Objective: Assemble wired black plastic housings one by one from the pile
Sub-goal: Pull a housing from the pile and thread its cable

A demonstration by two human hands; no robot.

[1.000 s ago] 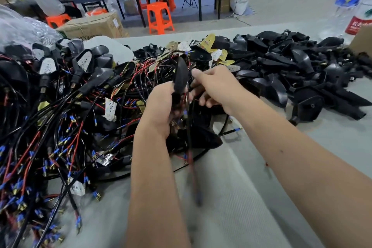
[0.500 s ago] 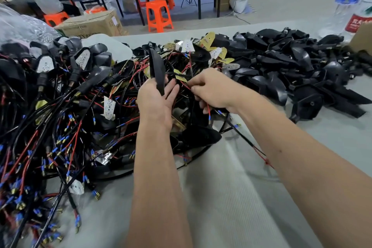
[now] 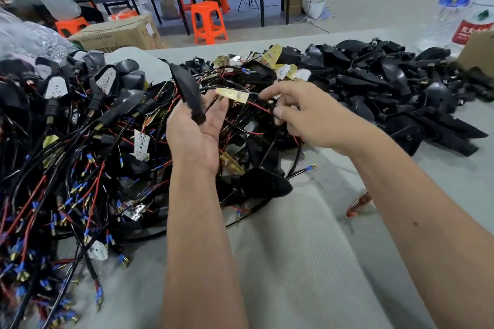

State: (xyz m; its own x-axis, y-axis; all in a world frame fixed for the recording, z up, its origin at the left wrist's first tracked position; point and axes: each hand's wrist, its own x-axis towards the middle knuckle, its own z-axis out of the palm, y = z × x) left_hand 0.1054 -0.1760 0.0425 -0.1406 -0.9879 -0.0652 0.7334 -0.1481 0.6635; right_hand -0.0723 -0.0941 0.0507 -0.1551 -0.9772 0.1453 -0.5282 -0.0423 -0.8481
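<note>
Left hand (image 3: 195,131): palm up and turned toward the camera, forearm rising near-vertical from the lower edge of the view. A black housing (image 3: 188,93) stands almost upright in it, lower end against the base of the fingers, upper end above the fingertips. The fingers lie nearly straight behind the housing; the thumb side is hidden, so the exact grip cannot be told.

Right hand (image 3: 302,112): forearm enters from the lower right, wrist bent, back of hand to the camera. Index finger stretched leftward, other fingers curled and pinching a red wire (image 3: 260,108). A yellow board (image 3: 232,95) hangs between the two hands, just beside the index fingertip; contact cannot be told.

Both hands are held above the wired pile (image 3: 66,141), which covers the left and centre of the grey table (image 3: 307,262). A heap of bare black shells (image 3: 387,88) lies to the right. Two water bottles (image 3: 459,0) stand at far right.
</note>
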